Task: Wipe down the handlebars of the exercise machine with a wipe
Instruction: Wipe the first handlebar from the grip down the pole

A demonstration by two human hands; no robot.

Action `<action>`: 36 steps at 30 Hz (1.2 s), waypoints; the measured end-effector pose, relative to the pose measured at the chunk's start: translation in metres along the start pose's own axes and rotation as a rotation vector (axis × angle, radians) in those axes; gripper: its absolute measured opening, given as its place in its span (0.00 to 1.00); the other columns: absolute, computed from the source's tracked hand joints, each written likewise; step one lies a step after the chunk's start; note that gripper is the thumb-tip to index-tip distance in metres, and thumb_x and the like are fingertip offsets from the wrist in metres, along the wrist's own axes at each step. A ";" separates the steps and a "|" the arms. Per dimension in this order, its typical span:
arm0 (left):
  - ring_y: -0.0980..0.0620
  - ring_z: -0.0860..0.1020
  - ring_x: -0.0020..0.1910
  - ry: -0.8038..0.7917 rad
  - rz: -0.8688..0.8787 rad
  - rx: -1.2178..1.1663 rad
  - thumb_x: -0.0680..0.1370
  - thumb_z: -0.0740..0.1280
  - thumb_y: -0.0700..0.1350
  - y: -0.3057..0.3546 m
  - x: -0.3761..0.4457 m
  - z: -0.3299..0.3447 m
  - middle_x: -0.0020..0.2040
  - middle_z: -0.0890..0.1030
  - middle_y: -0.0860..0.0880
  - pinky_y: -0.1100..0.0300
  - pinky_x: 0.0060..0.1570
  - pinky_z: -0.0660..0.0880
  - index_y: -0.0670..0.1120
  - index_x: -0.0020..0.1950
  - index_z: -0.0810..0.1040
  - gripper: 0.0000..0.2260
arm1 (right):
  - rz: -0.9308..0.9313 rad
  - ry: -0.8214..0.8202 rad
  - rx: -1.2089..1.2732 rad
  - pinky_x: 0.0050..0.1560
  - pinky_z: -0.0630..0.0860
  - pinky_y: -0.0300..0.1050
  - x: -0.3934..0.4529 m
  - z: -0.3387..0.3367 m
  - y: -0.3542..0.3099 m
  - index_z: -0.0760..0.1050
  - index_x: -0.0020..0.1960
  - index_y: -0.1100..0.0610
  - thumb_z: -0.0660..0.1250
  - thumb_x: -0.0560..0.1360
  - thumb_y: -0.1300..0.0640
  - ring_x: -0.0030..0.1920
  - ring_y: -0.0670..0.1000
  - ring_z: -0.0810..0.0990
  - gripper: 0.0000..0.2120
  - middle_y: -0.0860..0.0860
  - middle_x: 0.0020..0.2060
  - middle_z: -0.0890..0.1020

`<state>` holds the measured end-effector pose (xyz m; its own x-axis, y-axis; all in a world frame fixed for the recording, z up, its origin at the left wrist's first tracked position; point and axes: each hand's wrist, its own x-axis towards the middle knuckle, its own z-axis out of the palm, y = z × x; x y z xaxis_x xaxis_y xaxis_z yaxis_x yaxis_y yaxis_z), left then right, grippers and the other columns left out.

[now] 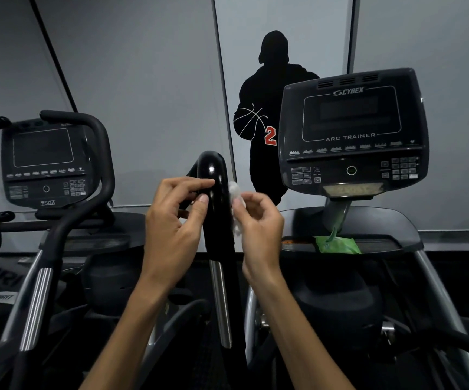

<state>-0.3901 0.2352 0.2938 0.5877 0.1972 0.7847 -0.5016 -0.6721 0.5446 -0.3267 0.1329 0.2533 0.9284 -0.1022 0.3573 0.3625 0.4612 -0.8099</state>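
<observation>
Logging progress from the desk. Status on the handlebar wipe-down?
Left hand fingertips on black handlebar. Right hand pinching white wipe against its right side. Nothing in the way.

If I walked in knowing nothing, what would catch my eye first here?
Probably the two hands in the middle: the left hand touches a glossy black handlebar while the right hand presses a white wipe against its other side. Next, the console at right, and a green packet on the ledge below it.
</observation>
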 end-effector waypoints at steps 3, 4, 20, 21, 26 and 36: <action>0.57 0.78 0.54 -0.015 -0.007 0.002 0.81 0.67 0.40 0.001 0.000 -0.001 0.56 0.77 0.53 0.73 0.50 0.72 0.50 0.59 0.82 0.10 | 0.013 -0.026 0.115 0.49 0.81 0.42 0.018 0.013 -0.014 0.81 0.52 0.60 0.71 0.79 0.64 0.44 0.48 0.83 0.03 0.53 0.42 0.84; 0.57 0.78 0.55 -0.024 -0.004 0.007 0.81 0.67 0.40 0.001 0.000 -0.002 0.56 0.77 0.53 0.73 0.51 0.72 0.50 0.60 0.82 0.10 | -0.014 -0.016 0.107 0.50 0.81 0.42 0.015 0.013 -0.014 0.82 0.52 0.59 0.71 0.78 0.64 0.44 0.48 0.84 0.03 0.54 0.42 0.85; 0.60 0.76 0.57 -0.049 0.014 0.078 0.79 0.70 0.39 -0.001 0.000 -0.003 0.56 0.73 0.59 0.69 0.55 0.73 0.50 0.61 0.81 0.12 | 0.152 -0.049 0.198 0.61 0.81 0.52 0.003 0.003 -0.003 0.81 0.54 0.64 0.68 0.79 0.68 0.54 0.59 0.86 0.05 0.61 0.49 0.86; 0.61 0.76 0.57 -0.047 0.015 0.086 0.78 0.70 0.39 0.000 0.001 -0.003 0.56 0.73 0.60 0.69 0.55 0.73 0.50 0.61 0.81 0.13 | 0.154 -0.048 0.217 0.61 0.82 0.51 0.008 0.007 -0.005 0.81 0.53 0.63 0.68 0.79 0.68 0.53 0.59 0.86 0.05 0.61 0.48 0.86; 0.61 0.76 0.58 -0.053 0.043 0.103 0.77 0.72 0.39 -0.003 0.000 -0.003 0.57 0.72 0.58 0.64 0.56 0.76 0.51 0.63 0.80 0.16 | 0.151 -0.096 0.251 0.63 0.80 0.50 0.003 0.004 0.003 0.81 0.57 0.64 0.66 0.81 0.65 0.57 0.57 0.85 0.07 0.60 0.52 0.86; 0.63 0.75 0.57 -0.060 0.057 0.092 0.76 0.73 0.38 -0.003 0.002 -0.004 0.56 0.71 0.63 0.62 0.57 0.77 0.51 0.62 0.80 0.16 | 0.388 -0.433 0.293 0.53 0.81 0.39 0.034 -0.008 0.008 0.80 0.58 0.64 0.61 0.83 0.66 0.48 0.49 0.85 0.10 0.55 0.47 0.86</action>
<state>-0.3896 0.2404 0.2945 0.5979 0.1156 0.7932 -0.4765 -0.7445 0.4677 -0.2913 0.1261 0.2555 0.8484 0.4558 0.2692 -0.0861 0.6206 -0.7794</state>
